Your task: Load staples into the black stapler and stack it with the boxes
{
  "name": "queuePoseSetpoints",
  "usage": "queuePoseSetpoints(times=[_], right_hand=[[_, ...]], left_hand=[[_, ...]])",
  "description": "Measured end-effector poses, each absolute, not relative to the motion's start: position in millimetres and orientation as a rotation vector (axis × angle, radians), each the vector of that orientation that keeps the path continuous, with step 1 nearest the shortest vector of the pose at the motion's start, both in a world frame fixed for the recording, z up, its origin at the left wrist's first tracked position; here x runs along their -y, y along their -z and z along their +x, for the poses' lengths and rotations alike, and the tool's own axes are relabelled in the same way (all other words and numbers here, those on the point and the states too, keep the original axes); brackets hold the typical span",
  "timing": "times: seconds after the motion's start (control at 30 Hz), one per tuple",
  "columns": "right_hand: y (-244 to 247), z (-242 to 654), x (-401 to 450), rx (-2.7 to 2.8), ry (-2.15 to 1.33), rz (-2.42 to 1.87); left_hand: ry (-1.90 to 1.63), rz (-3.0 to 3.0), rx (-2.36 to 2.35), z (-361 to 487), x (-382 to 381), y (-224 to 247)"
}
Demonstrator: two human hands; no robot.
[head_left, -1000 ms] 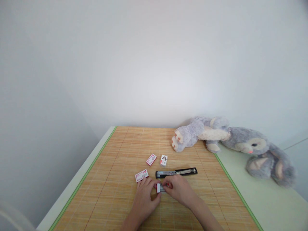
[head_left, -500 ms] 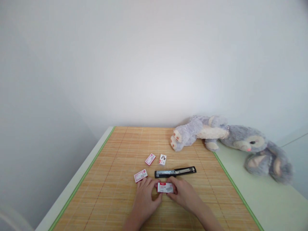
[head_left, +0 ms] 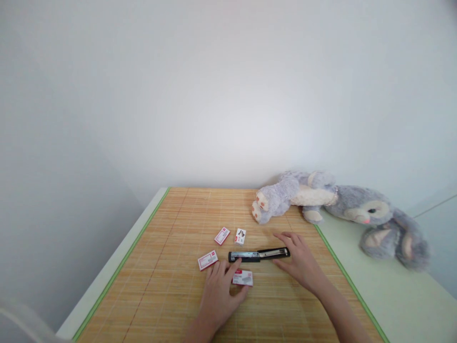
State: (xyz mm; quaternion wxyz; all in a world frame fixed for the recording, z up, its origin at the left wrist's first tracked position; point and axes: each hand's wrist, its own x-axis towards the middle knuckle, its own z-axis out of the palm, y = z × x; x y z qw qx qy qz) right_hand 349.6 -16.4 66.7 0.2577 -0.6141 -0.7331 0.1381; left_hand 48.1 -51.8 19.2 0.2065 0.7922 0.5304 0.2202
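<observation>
My left hand (head_left: 220,293) lies at the left of a white and red staple box (head_left: 243,278). Its index finger reaches past the box's upper left corner to the near edge of the opened black stapler (head_left: 246,257); its thumb is by the box's lower edge. Whether these fingers touch the box I cannot tell. At the stapler's right end, my right hand (head_left: 302,261) has thumb and fingers spread on either side, apart from it. The stapler lies flat, its metal rail showing. Another staple box (head_left: 207,260) lies just beyond my left fingers.
Farther back on the bamboo mat (head_left: 171,300) are a red-edged white box (head_left: 222,236) and a small box with a stapler picture (head_left: 240,236). A grey plush rabbit (head_left: 314,196) stretches across the back right, over the mat's green edge onto the pale tabletop (head_left: 400,295).
My right hand has let go of the staple box and moved right to the stapler's end. The box now lies on the mat. My left index finger has stretched forward.
</observation>
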Motion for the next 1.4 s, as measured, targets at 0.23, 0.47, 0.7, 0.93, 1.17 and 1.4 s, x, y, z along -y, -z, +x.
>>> queuePoseSetpoints(times=[0.23,0.47,0.7,0.93,1.17,1.4], right_hand=[[-64,375,-1,1.865,-1.050,-1.498],[-81,307,-11,1.840,-0.972,-1.292],[-76,257,-23,2.158,-0.756,-1.352],[-71,250,-24,2.246,-0.684,-1.434],[-57,281,-12,2.163,-0.633,-1.561],[-43,296,-3,2.039,-0.556,-1.591]], left_hand=[[-0.572,2.199,-1.626,61,54,-21],[-0.555,2.205,-1.702,66,58,-21],[-0.631,2.207,-1.696,67,58,-19],[-0.718,2.222,-1.625,62,67,-15],[-0.945,2.204,-1.920,23,70,-15],[-0.970,2.212,-1.936,-11,52,-7]])
